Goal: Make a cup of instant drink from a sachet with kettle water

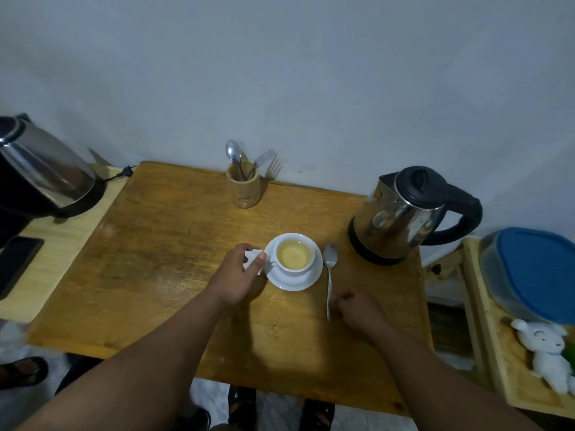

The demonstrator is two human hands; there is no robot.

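— Head view first: where do we stand with our drink?

— We have the white ceramic cup on its white saucer near the middle of the worn wooden table, already holding pale yellowish liquid. So the water looks poured, we judge.

— And the sachet?

— Our left hand pinches a small white paper sachet between thumb and fingertips, just beside the saucer's left rim. We likely hold it there to keep it clear of the cup; whether it is empty we cannot tell.

— What is our right hand doing?

— It is loosely curled at the handle end of the long steel teaspoon, which lies flat to the right of the saucer, bowl pointing at the far edge. Whether our fingers touch the handle we cannot tell. Stirring seems next.

— The kettle?

— The steel electric kettle with black lid and handle sits toward the far right corner, lid closed, handle turned outward for our right hand. A bamboo cutlery holder stands at the far edge.
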